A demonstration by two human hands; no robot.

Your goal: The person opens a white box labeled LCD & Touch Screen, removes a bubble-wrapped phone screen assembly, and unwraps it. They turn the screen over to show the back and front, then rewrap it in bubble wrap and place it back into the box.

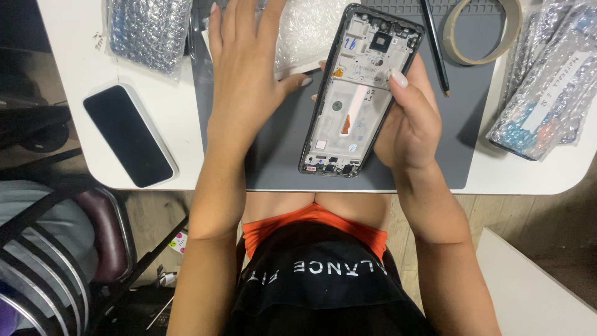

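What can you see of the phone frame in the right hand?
The phone frame is a long black-edged housing, open side up, showing a pale inner plate with small parts, a camera cutout at the far end, an orange strip mid-body and connectors at the near end. It is tilted above the grey mat. The right hand has it in its grip from the right edge, thumb on the plate; the left hand's thumb nears its left edge.

— What have you got on?
— My arms are bare, no sleeves. My nails (pixel 398 78) are long and pale. I wear a black top (pixel 323 286) with white lettering over an orange garment (pixel 317 221).
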